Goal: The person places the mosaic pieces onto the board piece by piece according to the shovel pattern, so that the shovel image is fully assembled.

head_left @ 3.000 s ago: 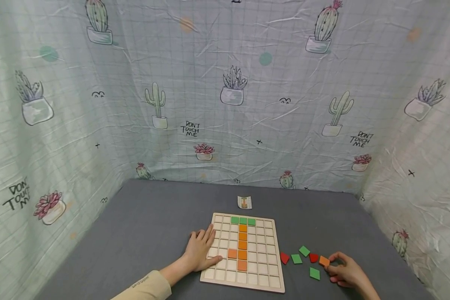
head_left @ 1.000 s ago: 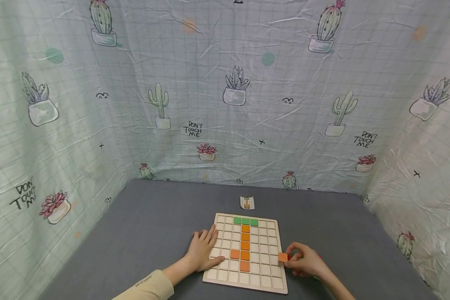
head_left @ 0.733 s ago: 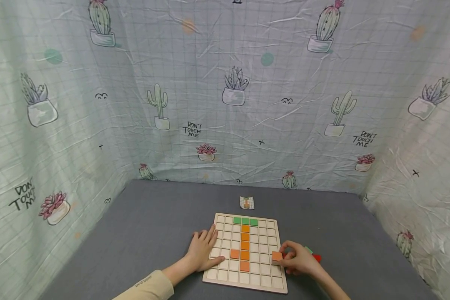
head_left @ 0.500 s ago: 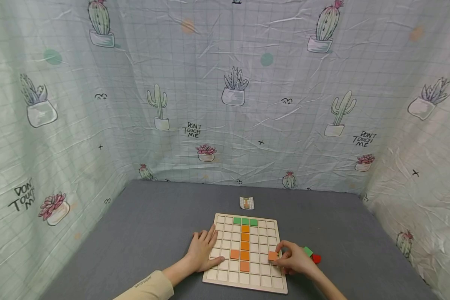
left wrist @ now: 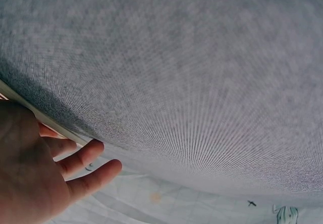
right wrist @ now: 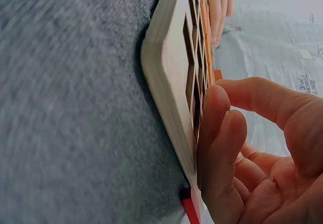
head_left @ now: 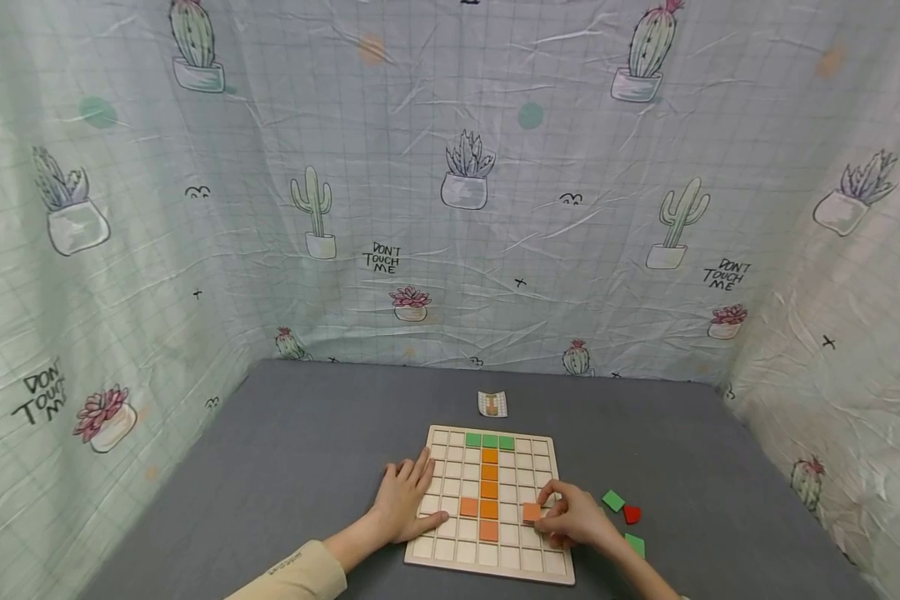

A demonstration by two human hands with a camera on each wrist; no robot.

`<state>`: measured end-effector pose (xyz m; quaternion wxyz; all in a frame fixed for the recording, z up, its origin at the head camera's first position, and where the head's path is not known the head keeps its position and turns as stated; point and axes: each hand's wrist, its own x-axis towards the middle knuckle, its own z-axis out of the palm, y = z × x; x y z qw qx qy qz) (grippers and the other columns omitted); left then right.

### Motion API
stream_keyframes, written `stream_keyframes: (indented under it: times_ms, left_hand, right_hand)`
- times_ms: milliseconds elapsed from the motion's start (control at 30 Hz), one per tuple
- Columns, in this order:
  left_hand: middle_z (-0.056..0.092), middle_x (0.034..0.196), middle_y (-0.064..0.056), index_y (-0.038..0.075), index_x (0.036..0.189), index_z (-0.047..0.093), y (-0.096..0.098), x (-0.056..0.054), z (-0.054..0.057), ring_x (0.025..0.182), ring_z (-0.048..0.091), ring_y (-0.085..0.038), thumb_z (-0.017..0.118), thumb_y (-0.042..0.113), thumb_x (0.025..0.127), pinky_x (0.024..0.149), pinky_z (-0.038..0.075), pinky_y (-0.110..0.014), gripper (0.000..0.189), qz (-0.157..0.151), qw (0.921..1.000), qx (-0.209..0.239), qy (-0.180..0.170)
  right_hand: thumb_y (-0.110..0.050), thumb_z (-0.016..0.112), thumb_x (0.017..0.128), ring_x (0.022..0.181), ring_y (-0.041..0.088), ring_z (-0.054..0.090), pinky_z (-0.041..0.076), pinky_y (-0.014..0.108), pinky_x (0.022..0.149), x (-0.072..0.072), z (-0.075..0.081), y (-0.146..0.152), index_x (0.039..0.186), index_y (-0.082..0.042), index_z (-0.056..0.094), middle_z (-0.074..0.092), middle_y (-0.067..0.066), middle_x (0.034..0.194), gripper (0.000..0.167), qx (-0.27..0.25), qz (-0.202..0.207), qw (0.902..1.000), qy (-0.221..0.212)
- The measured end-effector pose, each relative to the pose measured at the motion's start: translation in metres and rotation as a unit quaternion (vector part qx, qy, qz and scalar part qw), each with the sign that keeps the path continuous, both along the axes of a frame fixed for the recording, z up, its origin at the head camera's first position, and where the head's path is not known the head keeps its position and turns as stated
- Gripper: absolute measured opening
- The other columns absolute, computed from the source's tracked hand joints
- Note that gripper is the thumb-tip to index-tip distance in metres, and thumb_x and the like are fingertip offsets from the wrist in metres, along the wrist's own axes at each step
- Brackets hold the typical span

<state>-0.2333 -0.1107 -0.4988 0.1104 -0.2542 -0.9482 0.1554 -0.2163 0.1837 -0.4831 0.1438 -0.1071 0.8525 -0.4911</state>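
Note:
A pale wooden grid board (head_left: 450, 550) lies on the grey table. Three green tiles (head_left: 490, 441) sit in its far row, with a column of orange tiles (head_left: 489, 490) running down from them. Lighter orange tiles (head_left: 468, 507) lie beside and below that column's near end. Between thumb and index finger, my right hand (head_left: 576, 517) pinches an orange square tile (head_left: 531, 513) over the board's right half. My left hand (head_left: 401, 504) rests on the board's left edge, fingers spread and thumb across the near cells. In the right wrist view, only the tile's corner (right wrist: 218, 75) shows past the fingertips.
Right of the board lie a green tile (head_left: 612, 500), a red tile (head_left: 632, 514) and another green tile (head_left: 634, 545), partly behind the right forearm. A small printed card (head_left: 492, 404) lies beyond the board. A cactus-print curtain (head_left: 450, 250) surrounds the table.
My right hand has picked the orange tile from the loose pieces at the right and carried it left over the board. My left hand has stayed on the board's edge.

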Motion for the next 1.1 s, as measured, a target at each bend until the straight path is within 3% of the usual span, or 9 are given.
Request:
stream_keyframes:
  times_ms: [333,1100]
  left_hand:
    - [0.036,0.141,-0.01,0.011,0.135,0.04,0.0,0.0,-0.001,0.104,0.046,-0.022,0.024,0.072,0.081,0.074,0.035,-0.043,0.083,-0.002,1.0,-0.001,0.0]
    - [0.036,0.142,-0.01,0.011,0.134,0.041,-0.001,-0.001,-0.002,0.105,0.047,-0.023,0.025,0.071,0.081,0.074,0.036,-0.043,0.083,-0.006,1.0,0.001,0.001]
  right_hand:
    - [-0.008,0.071,0.068,0.039,0.003,0.05,0.038,0.02,0.038,-0.003,-0.004,-0.009,0.087,-0.001,0.054,0.059,0.0,0.055,0.026,-0.004,0.013,0.9997,0.019]
    - [-0.007,0.071,0.069,0.042,0.006,0.055,0.041,0.021,0.039,-0.007,-0.001,-0.028,0.087,-0.002,0.055,0.062,0.0,0.058,0.026,0.004,0.004,0.9999,-0.016]
